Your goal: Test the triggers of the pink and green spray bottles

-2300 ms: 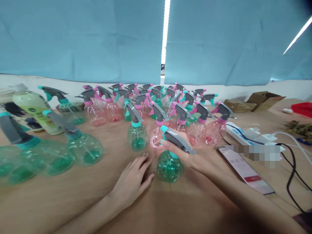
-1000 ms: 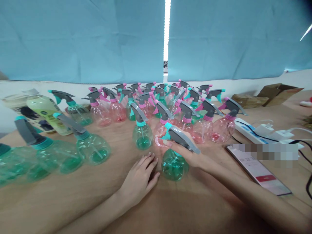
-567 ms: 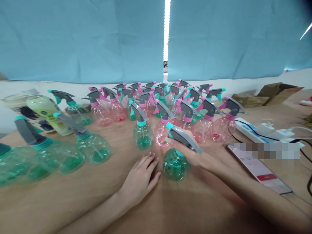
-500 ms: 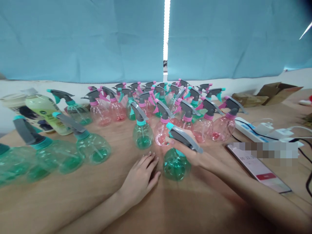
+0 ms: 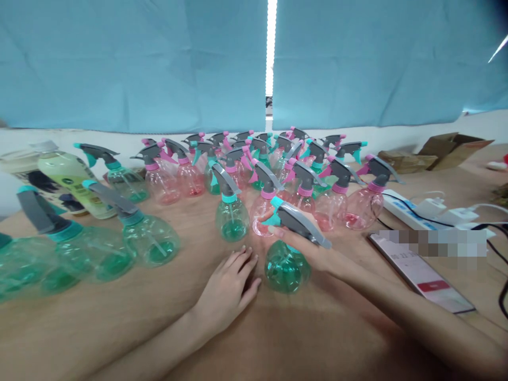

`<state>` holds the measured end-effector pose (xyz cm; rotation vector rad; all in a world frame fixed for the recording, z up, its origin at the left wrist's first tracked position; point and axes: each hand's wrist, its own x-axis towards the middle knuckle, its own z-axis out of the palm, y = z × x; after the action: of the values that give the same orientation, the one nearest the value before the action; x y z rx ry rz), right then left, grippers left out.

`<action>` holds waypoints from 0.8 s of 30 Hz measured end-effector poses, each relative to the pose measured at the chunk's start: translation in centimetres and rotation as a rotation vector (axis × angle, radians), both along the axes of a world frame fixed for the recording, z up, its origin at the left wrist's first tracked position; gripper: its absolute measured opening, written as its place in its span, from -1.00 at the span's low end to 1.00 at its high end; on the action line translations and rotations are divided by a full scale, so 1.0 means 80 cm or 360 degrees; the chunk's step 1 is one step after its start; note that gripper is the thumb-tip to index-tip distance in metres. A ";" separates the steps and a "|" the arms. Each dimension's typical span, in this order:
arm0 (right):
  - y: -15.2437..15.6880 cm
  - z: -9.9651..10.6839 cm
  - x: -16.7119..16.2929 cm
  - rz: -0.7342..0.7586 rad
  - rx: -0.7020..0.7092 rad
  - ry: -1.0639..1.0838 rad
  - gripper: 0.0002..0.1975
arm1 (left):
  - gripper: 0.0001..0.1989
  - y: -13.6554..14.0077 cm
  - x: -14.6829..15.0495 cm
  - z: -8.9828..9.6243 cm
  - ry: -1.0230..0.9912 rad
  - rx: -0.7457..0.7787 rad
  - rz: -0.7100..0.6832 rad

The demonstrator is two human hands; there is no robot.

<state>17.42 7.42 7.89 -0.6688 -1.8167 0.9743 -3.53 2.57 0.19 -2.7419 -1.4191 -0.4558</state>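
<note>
My right hand [image 5: 307, 243] is closed around the neck of a green spray bottle [image 5: 288, 270] with a grey and turquoise trigger head. One fingertip shows just beyond the turquoise trigger. Slightly left of that bottle, my left hand [image 5: 230, 283] lies palm down on the wooden table [image 5: 159, 323], fingers stretched out and holding nothing. Another green spray bottle [image 5: 233, 219] stands upright beyond my left fingertips. Behind the held bottle is a pink spray bottle [image 5: 266, 203], partly hidden by my right hand.
Several pink and green spray bottles crowd the back, among them a pink one [image 5: 364, 209]. More green bottles [image 5: 151, 241] line the left, near a pale green bottle [image 5: 75, 180]. At right are a phone [image 5: 420, 275], a power strip [image 5: 408, 211] with cables and an open cardboard box [image 5: 456, 151].
A finger of my right hand has extended past the trigger, where it was hidden before. The held bottle and my left hand stay almost in place.
</note>
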 end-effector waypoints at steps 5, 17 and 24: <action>0.003 -0.007 0.002 -0.0024 -0.0020 -0.0052 -0.82 | -0.58 0.000 0.000 0.000 0.0035 0.0038 0.0002; -0.002 0.005 0.000 -0.0015 0.0019 0.0056 -0.92 | -0.60 -0.001 0.001 0.002 0.0080 0.0089 0.0002; 0.001 -0.001 0.001 -0.0005 0.0069 0.0044 -0.94 | -0.60 -0.003 0.002 0.001 0.0034 0.0070 0.0004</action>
<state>17.48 7.53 7.77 -0.6282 -1.8069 0.9353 -3.37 2.35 0.27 -2.7022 -1.3907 -0.4504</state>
